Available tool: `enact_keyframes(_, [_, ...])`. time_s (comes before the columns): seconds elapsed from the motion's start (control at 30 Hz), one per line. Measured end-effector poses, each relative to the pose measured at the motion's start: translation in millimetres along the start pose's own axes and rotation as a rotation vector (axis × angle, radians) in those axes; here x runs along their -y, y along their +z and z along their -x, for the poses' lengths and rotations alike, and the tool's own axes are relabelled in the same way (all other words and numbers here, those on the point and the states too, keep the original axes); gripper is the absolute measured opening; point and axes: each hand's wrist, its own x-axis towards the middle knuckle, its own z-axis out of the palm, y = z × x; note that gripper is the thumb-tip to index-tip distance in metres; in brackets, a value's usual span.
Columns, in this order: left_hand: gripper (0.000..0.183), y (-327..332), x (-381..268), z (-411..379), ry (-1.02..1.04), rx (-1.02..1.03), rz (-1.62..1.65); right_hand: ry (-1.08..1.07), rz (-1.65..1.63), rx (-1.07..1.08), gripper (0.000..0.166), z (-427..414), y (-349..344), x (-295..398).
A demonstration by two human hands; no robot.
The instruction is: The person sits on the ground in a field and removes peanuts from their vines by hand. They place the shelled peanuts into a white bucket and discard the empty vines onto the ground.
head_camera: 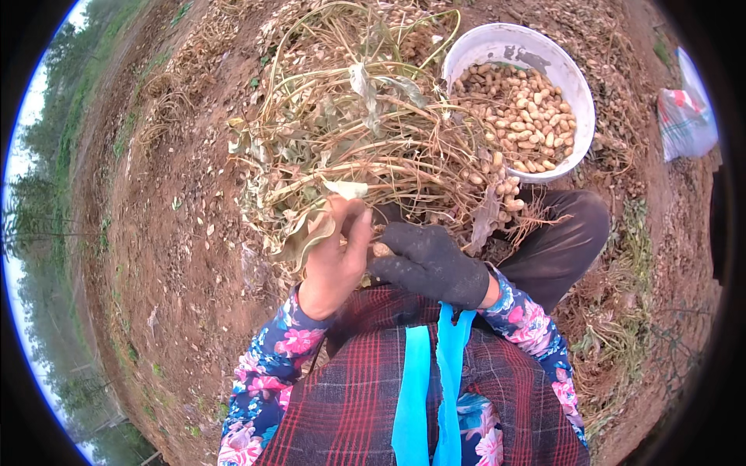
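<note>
A pile of dried peanut plants [349, 140] lies across the ground and my lap, its pale stems and withered leaves spread to the left. My left hand [337, 259], bare, is at the near edge of the pile with bent fingers among curled leaves; whether it grips a stem is hidden. Beside it, my right hand [434, 262] wears a dark, soiled glove and pinches a single peanut [383, 250] between thumb and fingers. Several peanuts [509, 195] hang in a cluster near the roots, just beyond the gloved hand.
A white bucket [577, 76], partly filled with peanuts [536, 122], stands at the upper right against the plants. Farther right sits a plastic bag [688, 116]. Brown soil [186, 274] with scattered leaves stretches left. My bent leg [559, 239] is below the bucket.
</note>
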Motion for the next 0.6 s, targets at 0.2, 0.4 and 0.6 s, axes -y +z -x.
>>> enact_keyframes(0.2, [0.011, -61, 57, -51, -0.214, -0.153, -0.152, 0.327, 0.068, -0.348, 0.019, 16, -62, 23])
enact_keyframes(0.4, [0.025, -61, 37, -33, 0.212, -0.307, -0.481, 0.166, 1.044, -0.850, 0.026, 37, -158, -30])
enact_keyframes(0.6, [0.046, -36, 40, 23, 0.347, 0.321, -0.508, 0.174, 0.178, -0.127, 0.027, 41, -43, 1])
